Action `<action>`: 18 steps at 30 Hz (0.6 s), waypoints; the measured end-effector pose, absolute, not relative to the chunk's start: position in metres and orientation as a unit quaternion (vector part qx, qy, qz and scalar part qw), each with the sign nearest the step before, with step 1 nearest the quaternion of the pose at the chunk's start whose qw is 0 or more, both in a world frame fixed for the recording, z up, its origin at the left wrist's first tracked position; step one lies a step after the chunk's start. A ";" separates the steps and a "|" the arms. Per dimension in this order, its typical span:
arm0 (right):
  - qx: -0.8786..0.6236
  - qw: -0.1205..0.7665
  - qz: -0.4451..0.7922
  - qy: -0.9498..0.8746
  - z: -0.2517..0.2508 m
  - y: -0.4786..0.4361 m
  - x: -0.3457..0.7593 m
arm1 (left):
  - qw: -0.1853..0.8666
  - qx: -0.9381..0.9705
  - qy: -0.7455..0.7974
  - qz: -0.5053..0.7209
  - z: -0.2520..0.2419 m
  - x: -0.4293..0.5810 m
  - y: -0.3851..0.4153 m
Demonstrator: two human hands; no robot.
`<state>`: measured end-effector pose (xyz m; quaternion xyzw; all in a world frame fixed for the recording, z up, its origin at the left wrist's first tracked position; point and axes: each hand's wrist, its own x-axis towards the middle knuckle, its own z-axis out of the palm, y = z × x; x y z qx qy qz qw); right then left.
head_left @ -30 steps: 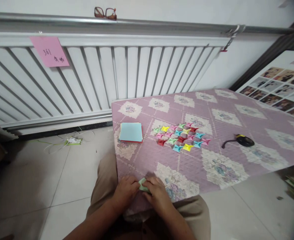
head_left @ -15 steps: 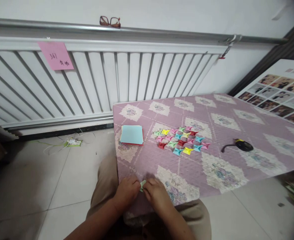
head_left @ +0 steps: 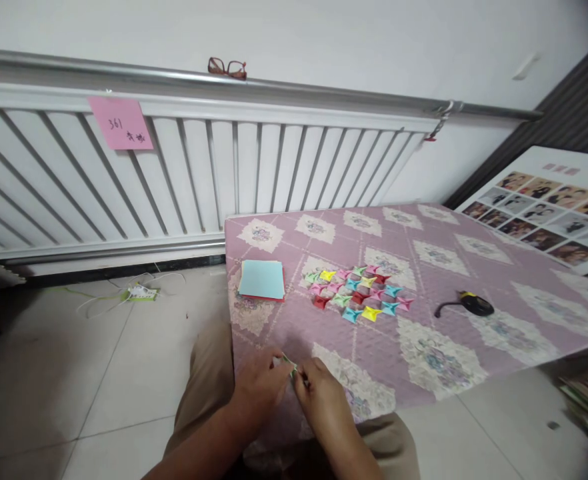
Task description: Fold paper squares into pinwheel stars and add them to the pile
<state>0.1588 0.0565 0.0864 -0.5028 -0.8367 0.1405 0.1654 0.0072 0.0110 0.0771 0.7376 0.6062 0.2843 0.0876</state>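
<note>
A small piece of light green folded paper [head_left: 290, 363] is pinched between my two hands near the table's front left corner. My left hand [head_left: 263, 380] grips its left side, and the fingers of my right hand [head_left: 319, 387] close on its right side. Much of the paper is hidden by my fingers. Beyond my hands lies a stack of square paper sheets [head_left: 261, 279], light blue on top with red and yellow edges showing. To its right, several small folded paper pieces [head_left: 357, 298] in pink, red, yellow, blue and green lie in rough rows.
A purple patterned cloth covers the table [head_left: 294, 327]. A black and yellow object with a short cord [head_left: 477, 304] lies at the right. Behind stand a white radiator [head_left: 269, 167] and a photo board [head_left: 539, 207]. A power strip [head_left: 143, 292] with cables lies on the floor.
The green paper has been turned and raised slightly between my fingers, with both hands still on it. The camera view has tilted up a little, so the surroundings sit lower.
</note>
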 end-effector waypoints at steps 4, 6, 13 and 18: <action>-0.512 0.163 0.142 -0.832 0.088 0.052 0.157 | -0.004 0.738 0.607 0.293 0.072 0.013 0.011; -0.514 0.158 0.134 -0.832 0.090 0.050 0.157 | -0.019 0.737 0.609 0.293 0.071 0.014 0.012; -0.523 0.160 0.163 -0.821 0.092 0.050 0.160 | 0.016 0.745 0.605 0.281 0.075 0.016 0.017; -0.510 0.225 0.243 -0.793 0.093 0.052 0.165 | 0.104 0.757 0.583 0.276 0.076 0.014 0.022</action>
